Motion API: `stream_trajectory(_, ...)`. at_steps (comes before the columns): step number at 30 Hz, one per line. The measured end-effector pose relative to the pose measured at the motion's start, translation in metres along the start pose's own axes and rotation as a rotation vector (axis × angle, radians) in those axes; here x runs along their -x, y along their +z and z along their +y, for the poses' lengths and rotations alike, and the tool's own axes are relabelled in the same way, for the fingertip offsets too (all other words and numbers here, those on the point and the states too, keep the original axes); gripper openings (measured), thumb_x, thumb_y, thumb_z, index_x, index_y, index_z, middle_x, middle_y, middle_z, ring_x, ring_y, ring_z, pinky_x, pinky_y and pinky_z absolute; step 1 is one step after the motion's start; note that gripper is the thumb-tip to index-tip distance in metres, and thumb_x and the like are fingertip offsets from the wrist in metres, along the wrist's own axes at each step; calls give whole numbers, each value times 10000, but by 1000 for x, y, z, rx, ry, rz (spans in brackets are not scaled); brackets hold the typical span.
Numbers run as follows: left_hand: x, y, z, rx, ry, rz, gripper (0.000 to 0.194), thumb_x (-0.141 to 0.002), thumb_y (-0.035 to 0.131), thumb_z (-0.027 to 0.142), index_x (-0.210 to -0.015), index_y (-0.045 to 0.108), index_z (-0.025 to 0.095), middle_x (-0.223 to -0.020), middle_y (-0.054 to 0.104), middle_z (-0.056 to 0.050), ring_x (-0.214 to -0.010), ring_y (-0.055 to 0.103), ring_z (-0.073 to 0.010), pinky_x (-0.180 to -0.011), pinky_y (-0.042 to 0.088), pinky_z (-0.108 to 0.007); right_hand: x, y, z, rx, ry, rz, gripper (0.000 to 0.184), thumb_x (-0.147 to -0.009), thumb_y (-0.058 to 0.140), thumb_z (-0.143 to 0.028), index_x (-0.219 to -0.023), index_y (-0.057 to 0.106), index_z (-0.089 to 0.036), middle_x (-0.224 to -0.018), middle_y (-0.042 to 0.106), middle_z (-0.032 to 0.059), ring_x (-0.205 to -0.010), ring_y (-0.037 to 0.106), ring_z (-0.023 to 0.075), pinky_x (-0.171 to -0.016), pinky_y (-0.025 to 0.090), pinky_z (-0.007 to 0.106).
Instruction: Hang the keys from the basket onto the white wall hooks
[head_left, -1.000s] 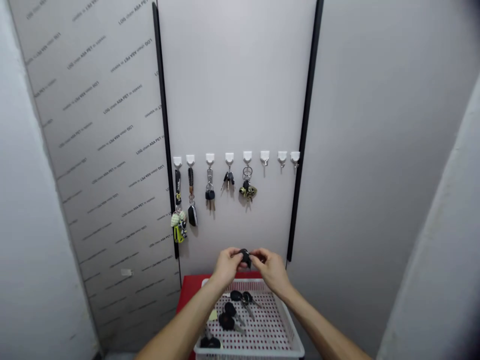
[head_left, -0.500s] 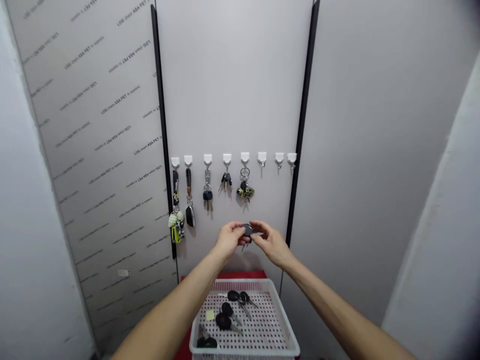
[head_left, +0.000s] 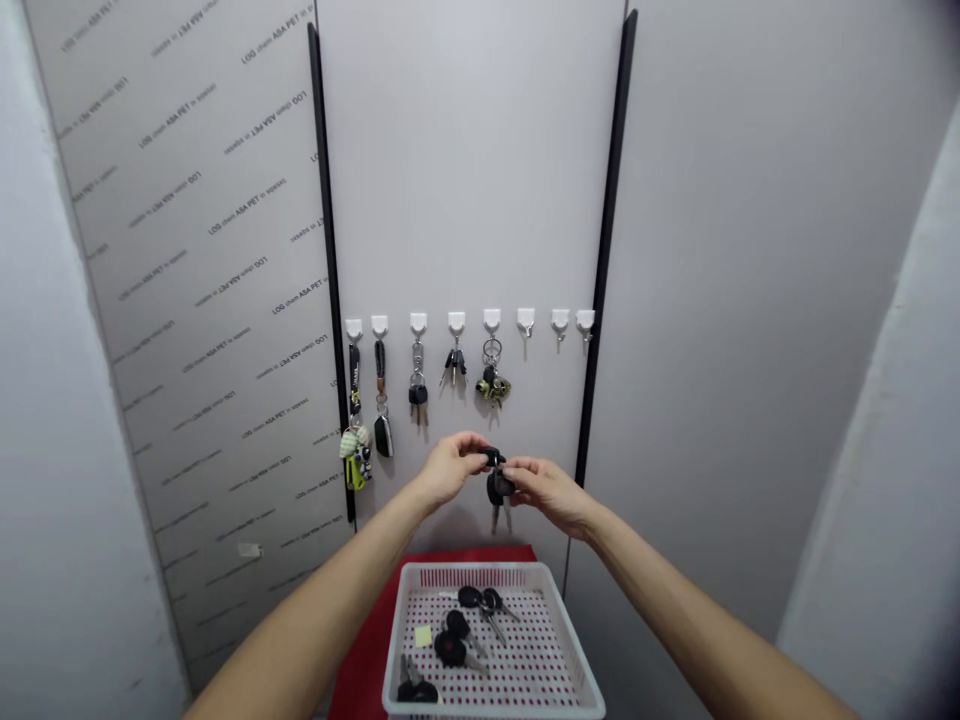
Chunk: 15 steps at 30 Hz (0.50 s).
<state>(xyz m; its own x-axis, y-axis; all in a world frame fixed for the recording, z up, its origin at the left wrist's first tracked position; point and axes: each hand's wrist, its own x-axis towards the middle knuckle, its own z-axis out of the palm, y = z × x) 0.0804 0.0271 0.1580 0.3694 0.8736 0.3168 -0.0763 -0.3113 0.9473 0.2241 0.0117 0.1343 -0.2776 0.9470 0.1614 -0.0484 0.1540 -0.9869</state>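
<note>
Between my two hands is a bunch of black-headed keys [head_left: 498,487], held in the air in front of the wall panel. My left hand [head_left: 452,466] pinches a small black piece at the top of the bunch. My right hand [head_left: 546,490] pinches close beside it, fingers at the upper part of the keys, with blades hanging down. Below, a white perforated basket [head_left: 581,665] holds more black-headed keys [head_left: 451,648] and a small yellow paper square [head_left: 423,636]. Above the hands runs a row of white wall hooks [head_left: 526,318].
Several hooks on the left carry hanging sets, among them a keyring bunch [head_left: 493,385] and a strap with a green charm [head_left: 355,470]. The three right hooks carry nothing. A red surface [head_left: 367,660] lies under the basket. Black vertical strips [head_left: 604,250] edge the panel.
Both hands have risen from just above the basket's far edge toward the hooks. The keys, earlier bunched between the fingers, now hang downward with their blades showing.
</note>
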Motion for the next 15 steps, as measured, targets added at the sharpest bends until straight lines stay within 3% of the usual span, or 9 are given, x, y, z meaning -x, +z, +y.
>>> stream_trajectory(5, -10, 0, -3, -188, 139, 88, 105, -529, 483, 53, -595, 503, 132, -591, 509, 24, -580, 447, -68, -597, 345, -194, -2, -1, -7, -70, -19, 117, 159, -552, 538, -284, -600, 486, -141, -517, 474, -40, -468, 411, 45, -475, 333, 190)
stream_trajectory(9, -19, 1, -6, -277, 164, 89, 111, -541, 495, 92, -644, 510, 132, -598, 515, 15, -549, 445, -69, -555, 354, -190, -12, -8, -20, -1, -115, 293, 182, -523, 552, -291, -568, 476, -131, -474, 456, -46, -412, 380, 32, -439, 318, 182)
stream_trajectory(15, -36, 18, 19, -389, 205, 80, 271, -581, 464, 99, -845, 521, 121, -777, 561, -45, -602, 480, -84, -596, 378, -206, -36, -23, -64, 167, -270, 559, 144, -513, 546, -257, -523, 481, -128, -433, 456, -37, -383, 378, 39, -388, 309, 180)
